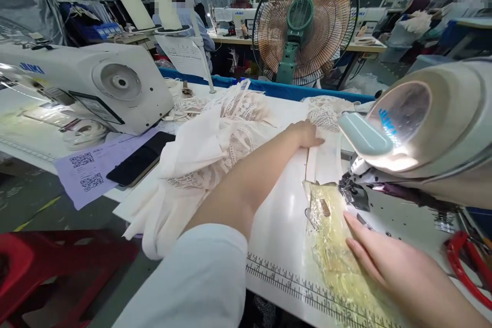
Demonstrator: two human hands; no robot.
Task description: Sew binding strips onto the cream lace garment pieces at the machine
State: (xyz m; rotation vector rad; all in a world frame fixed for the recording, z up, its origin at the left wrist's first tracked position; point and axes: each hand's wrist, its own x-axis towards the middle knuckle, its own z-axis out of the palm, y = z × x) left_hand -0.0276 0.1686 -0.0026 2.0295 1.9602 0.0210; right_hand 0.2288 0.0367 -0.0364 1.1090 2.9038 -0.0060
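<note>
My left hand point(306, 134) reaches far across the white sewing table, its fingers closed on a cream lace garment piece point(326, 156). A flat part of that piece runs from the hand toward the sewing machine's presser foot point(354, 193). My right hand point(378, 253) lies with fingers stretched out beside the foot, its fingertips on a yellowish tape-covered plate point(330, 246); nothing shows in it. Left of my left forearm, a heap of cream lace garment pieces point(200, 156) hangs partly over the table edge.
The lit sewing machine head point(430, 128) overhangs my right hand. Red-handled scissors point(463, 261) lie at the right. Leftward are a second machine point(115, 82), a phone point(142, 158), a printed sheet point(86, 182) and a red stool point(57, 266). A large fan point(303, 20) stands behind the table.
</note>
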